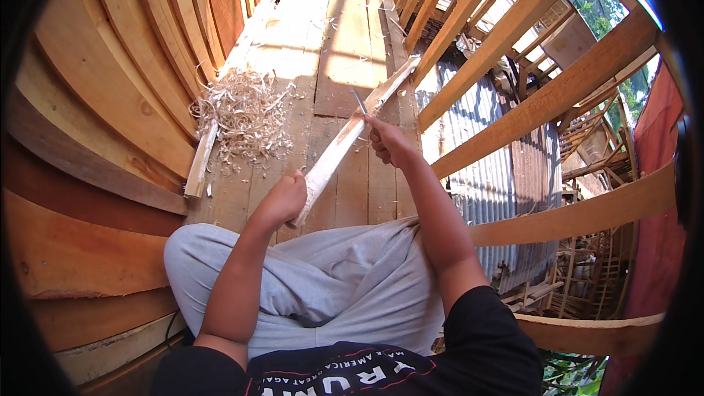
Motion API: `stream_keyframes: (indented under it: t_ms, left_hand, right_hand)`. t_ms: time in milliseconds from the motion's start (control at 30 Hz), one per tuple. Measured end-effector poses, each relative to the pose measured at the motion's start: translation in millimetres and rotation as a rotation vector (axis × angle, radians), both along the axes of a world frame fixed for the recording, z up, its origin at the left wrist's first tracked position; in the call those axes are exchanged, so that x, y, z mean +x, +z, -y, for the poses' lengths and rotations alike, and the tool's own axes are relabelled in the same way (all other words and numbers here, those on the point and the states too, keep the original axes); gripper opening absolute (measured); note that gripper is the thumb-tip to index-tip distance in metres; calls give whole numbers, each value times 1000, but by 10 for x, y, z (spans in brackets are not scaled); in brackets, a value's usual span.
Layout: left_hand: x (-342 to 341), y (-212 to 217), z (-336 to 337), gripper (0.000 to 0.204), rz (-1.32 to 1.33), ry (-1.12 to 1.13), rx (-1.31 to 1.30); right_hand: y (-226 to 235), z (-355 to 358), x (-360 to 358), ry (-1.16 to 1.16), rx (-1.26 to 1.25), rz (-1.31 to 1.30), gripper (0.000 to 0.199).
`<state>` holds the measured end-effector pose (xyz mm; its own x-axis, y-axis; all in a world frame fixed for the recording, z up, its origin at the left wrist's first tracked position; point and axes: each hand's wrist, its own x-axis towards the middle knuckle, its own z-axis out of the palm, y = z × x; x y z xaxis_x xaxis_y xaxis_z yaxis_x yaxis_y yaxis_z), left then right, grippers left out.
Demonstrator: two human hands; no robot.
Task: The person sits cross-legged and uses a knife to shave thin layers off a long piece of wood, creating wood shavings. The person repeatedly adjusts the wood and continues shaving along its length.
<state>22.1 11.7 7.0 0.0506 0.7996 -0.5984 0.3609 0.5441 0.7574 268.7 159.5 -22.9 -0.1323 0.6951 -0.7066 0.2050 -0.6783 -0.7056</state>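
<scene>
A long pale strip of wood [339, 148] slants from my lap up toward the wooden railing on the right. Its near end is gripped by my left hand [284, 199], fingers wrapped around it. My right hand [390, 142] is closed on the handle of a knife, most of which the fingers hide. The knife's blade [359, 100] crosses over the strip about two thirds of the way along, touching it or just above it; I cannot tell which.
Curly wood shavings [246, 114] lie heaped on the plank floor [345, 202] at the left, beside a short wood piece [200, 163]. Upright boards [95, 73] line the left side. A slatted railing [546, 114] stands at the right, with corrugated metal sheets [480, 169] below it.
</scene>
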Motion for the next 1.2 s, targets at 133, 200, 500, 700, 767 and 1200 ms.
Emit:
stream_keyframes:
  t_ms: [133,200,500,700,767,1200]
  left_hand:
    - [-111,-46,-53,61,-58,4,-28]
    - [-140,-27,-63,60,-46,17,-19]
    - [-158,-89,-81,63,9,4,-9]
    - [-108,-143,-85,59,17,-4,37]
    - [-152,-261,-101,56,-52,-45,46]
    - [-184,-223,-87,39,-175,-230,205]
  right_hand:
    - [155,55,32,40,-116,-226,59]
    - [184,89,48,-23,-54,-246,58]
    - [548,-226,-141,-878,404,-353,60]
    - [1044,-412,-1576,-690,1155,-22,63]
    - [1238,-247,-1986,116,989,773,49]
    - [1209,-52,-2065,390,1222,843,33]
